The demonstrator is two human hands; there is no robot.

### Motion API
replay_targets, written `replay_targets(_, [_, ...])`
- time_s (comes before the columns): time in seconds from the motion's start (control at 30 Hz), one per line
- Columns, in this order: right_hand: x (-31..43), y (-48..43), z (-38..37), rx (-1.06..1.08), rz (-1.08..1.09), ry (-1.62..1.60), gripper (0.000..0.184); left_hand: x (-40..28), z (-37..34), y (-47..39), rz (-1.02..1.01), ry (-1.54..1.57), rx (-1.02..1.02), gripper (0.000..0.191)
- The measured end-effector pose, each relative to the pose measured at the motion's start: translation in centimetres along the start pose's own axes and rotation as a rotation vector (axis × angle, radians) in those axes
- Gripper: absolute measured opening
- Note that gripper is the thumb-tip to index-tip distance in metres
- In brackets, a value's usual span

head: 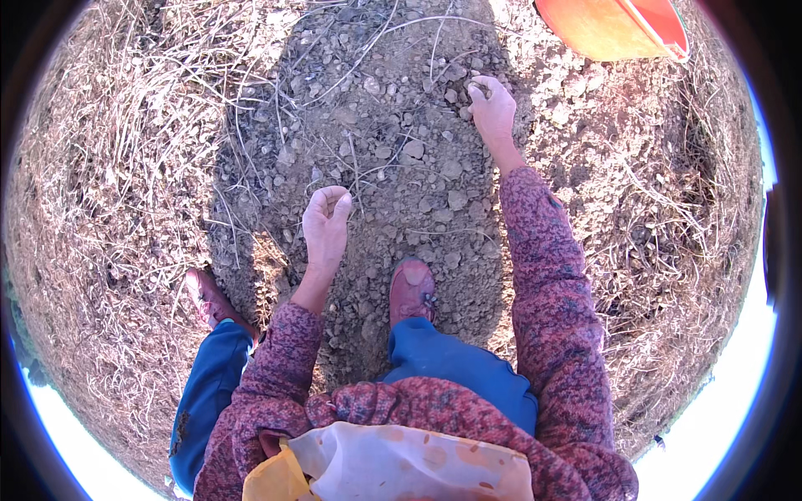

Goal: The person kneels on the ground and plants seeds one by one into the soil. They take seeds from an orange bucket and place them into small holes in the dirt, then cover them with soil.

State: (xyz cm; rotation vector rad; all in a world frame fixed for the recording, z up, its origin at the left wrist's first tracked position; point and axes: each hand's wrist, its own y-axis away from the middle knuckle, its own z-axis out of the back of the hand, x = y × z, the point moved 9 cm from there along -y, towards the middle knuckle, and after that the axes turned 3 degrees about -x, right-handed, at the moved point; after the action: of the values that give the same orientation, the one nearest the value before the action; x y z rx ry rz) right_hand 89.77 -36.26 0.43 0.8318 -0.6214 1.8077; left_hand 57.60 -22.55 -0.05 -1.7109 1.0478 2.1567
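Observation:
My right hand (493,108) reaches out over the dry, cloddy soil (401,119), its thumb and fingers curled near several small lumps of earth (452,95). Whether a small thing is pinched in its fingertips cannot be made out. Closer to my body, my left hand (326,222) hovers above the soil with its palm turned up. Its fingers bend over the palm and the thumb lies near them, so the inside of the hand is partly hidden. Small pale pieces and clods lie scattered between and beyond both hands.
An orange plastic tub (611,31) stands at the upper right, beyond my right hand. Dry stalks (207,75) cover the ground on the left, with more plant litter (664,206) on the right. My reddish shoes (413,291) are planted on the ground below my hands.

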Motion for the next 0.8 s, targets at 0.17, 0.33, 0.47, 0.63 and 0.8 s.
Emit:
replay_targets(0.17, [7.1,9.6,-4.0,0.506,-0.345,-0.759,0.01,-2.6,-0.6,0.6,-0.115,0.116,0.039,0.024])
replay_targets(0.33, [9.2,17.0,-6.9,0.681,-0.422,-0.798,0.016,-4.7,-2.5,1.3,-0.048,0.233,0.158,0.026])
replay_targets(0.47, [10.6,18.3,-8.1,0.697,-0.294,-0.794,0.02,-3.8,-1.5,1.4,-0.041,0.313,0.13,0.011])
replay_targets(0.63, [10.0,18.7,-8.2,0.745,-0.498,-0.929,0.027,-3.8,-1.7,1.4,-0.009,0.487,0.162,0.009])
replay_targets(0.8, [11.3,17.1,-4.9,0.552,-0.15,-0.534,0.043,-2.7,-1.7,1.1,0.137,0.64,0.146,0.008])
